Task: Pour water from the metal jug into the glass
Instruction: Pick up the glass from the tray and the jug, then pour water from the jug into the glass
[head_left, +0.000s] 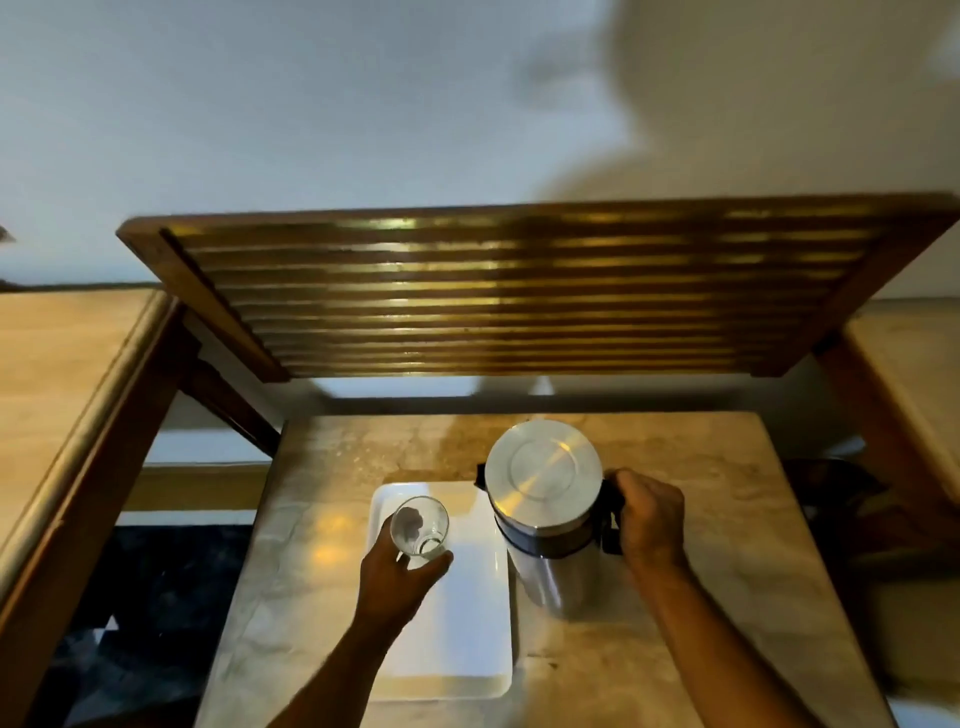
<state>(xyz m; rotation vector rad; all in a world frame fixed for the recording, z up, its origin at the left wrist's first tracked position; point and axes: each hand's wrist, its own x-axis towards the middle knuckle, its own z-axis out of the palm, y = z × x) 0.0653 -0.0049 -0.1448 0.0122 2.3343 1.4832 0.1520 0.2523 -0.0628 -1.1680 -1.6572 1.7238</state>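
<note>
While the left hand (402, 569) grasps the glass (420, 527) over the white tray (457, 623) at lower centre, the right hand (649, 514) clasps the handle of the metal jug (545, 499) standing just right of it.

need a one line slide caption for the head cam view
Left hand grips an empty glass over a white tray while the right hand holds the lidded metal jug by its handle.

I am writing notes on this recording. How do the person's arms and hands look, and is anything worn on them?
Both forearms are bare up to the bottom edge of the picture: no sleeves show. The left hand and the right hand wear no gloves, and no watch, ring or bracelet is visible.
</note>
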